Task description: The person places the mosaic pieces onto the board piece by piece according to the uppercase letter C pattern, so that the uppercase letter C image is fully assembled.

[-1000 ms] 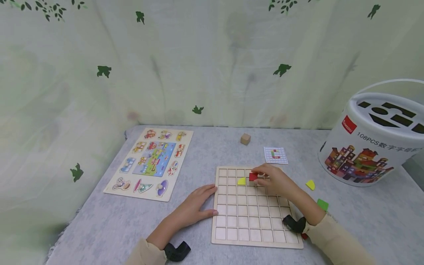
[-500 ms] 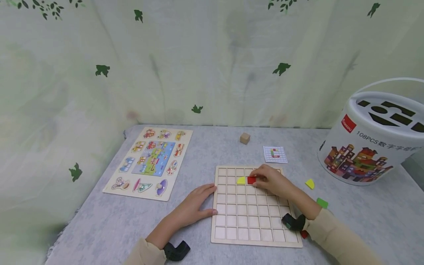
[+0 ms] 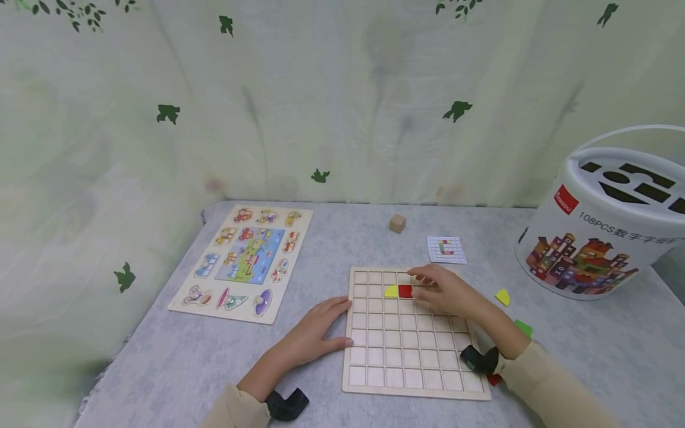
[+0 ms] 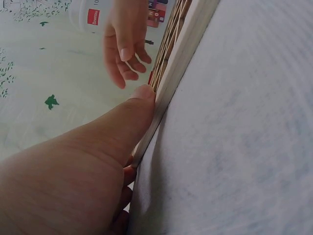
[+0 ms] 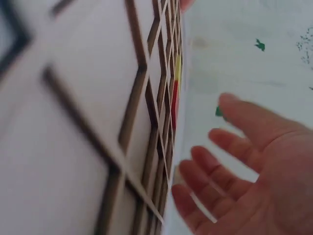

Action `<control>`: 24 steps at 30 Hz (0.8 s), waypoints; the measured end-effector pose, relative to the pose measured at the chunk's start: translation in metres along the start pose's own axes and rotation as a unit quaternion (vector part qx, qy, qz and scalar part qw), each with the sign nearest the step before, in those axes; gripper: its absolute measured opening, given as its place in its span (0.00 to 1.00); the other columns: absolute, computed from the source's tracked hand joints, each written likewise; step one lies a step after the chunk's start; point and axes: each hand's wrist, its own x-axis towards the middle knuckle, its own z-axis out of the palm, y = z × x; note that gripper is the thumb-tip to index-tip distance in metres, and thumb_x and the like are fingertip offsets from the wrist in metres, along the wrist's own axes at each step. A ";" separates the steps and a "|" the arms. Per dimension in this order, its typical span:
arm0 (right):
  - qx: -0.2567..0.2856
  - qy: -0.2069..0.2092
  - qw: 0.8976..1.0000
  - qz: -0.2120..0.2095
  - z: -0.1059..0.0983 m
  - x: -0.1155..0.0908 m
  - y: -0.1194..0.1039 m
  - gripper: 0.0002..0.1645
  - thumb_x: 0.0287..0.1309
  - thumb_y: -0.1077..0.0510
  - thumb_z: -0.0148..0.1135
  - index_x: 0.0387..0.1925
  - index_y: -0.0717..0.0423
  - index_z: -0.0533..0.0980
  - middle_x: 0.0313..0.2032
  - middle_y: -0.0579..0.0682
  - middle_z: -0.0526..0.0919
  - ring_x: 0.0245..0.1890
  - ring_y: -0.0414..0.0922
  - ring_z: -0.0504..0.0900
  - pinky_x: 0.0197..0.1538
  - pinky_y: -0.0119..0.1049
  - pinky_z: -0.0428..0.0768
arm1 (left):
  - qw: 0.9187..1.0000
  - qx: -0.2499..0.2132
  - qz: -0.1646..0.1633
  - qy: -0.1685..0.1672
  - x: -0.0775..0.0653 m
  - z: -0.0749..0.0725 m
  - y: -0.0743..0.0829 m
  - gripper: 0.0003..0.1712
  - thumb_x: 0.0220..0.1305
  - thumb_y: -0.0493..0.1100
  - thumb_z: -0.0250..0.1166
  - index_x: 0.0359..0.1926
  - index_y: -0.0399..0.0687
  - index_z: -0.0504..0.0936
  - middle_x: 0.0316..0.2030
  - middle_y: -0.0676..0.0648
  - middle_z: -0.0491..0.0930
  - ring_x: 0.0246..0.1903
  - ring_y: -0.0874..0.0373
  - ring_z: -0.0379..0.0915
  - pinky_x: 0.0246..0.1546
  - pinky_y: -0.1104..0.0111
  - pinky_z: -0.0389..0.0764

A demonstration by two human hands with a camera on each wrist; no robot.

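A wooden grid board (image 3: 390, 359) lies in front of the person. In its upper part a yellow quarter-circle piece (image 3: 391, 291) and a red square piece (image 3: 405, 291) sit side by side in neighbouring cells. The right hand (image 3: 446, 291) hovers just right of the red square, thumb and fingers apart; the right wrist view shows nothing between the fingers (image 5: 215, 171). At the board's left edge rests the left hand (image 3: 316, 333), its fingers stretched out and its thumb touching the rim. The left wrist view shows that thumb (image 4: 139, 105) against the board's side.
Right of the board lie a yellow quarter-circle (image 3: 502, 297), a green piece (image 3: 523, 328) and a partly hidden red piece (image 3: 494, 379). Behind it are a pattern card (image 3: 446, 249) and a wooden cube (image 3: 397, 223). A picture puzzle (image 3: 243, 264) lies left, a white bucket (image 3: 599, 232) stands right.
The right hand has lowered the red square into the cell beside the yellow piece and let it go. Its fingers have since drawn slightly right. The left hand stays where it was.
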 end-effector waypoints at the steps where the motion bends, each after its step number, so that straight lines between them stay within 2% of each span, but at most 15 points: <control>1: -0.003 0.004 1.000 -0.004 -0.004 -0.002 -0.001 0.26 0.57 0.56 0.60 0.57 0.57 0.69 0.48 0.53 0.74 0.46 0.49 0.72 0.47 0.45 0.73 | 1.000 -0.001 0.000 -0.001 0.000 0.000 0.000 0.43 0.55 0.64 0.57 0.66 0.47 0.58 0.65 0.49 0.55 0.63 0.53 0.48 0.60 0.57 0.54; 6: -0.038 0.044 0.998 0.006 -0.025 -0.021 -0.005 0.28 0.57 0.54 0.60 0.58 0.57 0.67 0.53 0.56 0.70 0.49 0.54 0.70 0.48 0.52 0.71 | 1.000 0.005 0.000 0.000 0.000 0.001 0.000 0.44 0.55 0.64 0.57 0.66 0.47 0.58 0.65 0.49 0.55 0.64 0.54 0.47 0.60 0.57 0.55; 9: -0.063 0.070 0.995 0.035 -0.038 -0.038 -0.002 0.29 0.57 0.51 0.59 0.59 0.56 0.67 0.55 0.57 0.68 0.50 0.56 0.69 0.47 0.55 0.71 | 1.000 0.005 0.001 0.001 0.001 0.001 0.000 0.44 0.55 0.64 0.57 0.66 0.47 0.58 0.64 0.49 0.55 0.63 0.54 0.48 0.60 0.58 0.55; 14: -0.076 0.095 0.990 0.072 -0.053 -0.067 0.014 0.31 0.57 0.50 0.59 0.59 0.59 0.65 0.55 0.60 0.67 0.50 0.59 0.68 0.47 0.58 0.69 | 1.000 0.004 0.001 0.001 0.001 0.001 0.000 0.44 0.55 0.64 0.57 0.66 0.47 0.58 0.64 0.49 0.56 0.63 0.54 0.48 0.60 0.57 0.55; 19: -0.074 0.099 0.985 0.121 -0.057 -0.085 0.034 0.33 0.56 0.48 0.59 0.58 0.63 0.64 0.53 0.63 0.68 0.50 0.61 0.67 0.46 0.58 0.69 | 1.000 0.005 0.000 0.002 0.001 0.001 0.000 0.43 0.55 0.65 0.56 0.66 0.47 0.58 0.64 0.49 0.56 0.63 0.53 0.48 0.60 0.57 0.55; 24: -0.069 0.102 0.981 0.150 -0.056 -0.091 0.055 0.34 0.55 0.49 0.60 0.57 0.65 0.64 0.51 0.65 0.69 0.49 0.60 0.69 0.47 0.57 0.70 | 1.000 0.001 0.001 0.000 0.001 0.001 0.001 0.43 0.56 0.64 0.56 0.66 0.47 0.58 0.64 0.49 0.56 0.63 0.52 0.48 0.60 0.56 0.55</control>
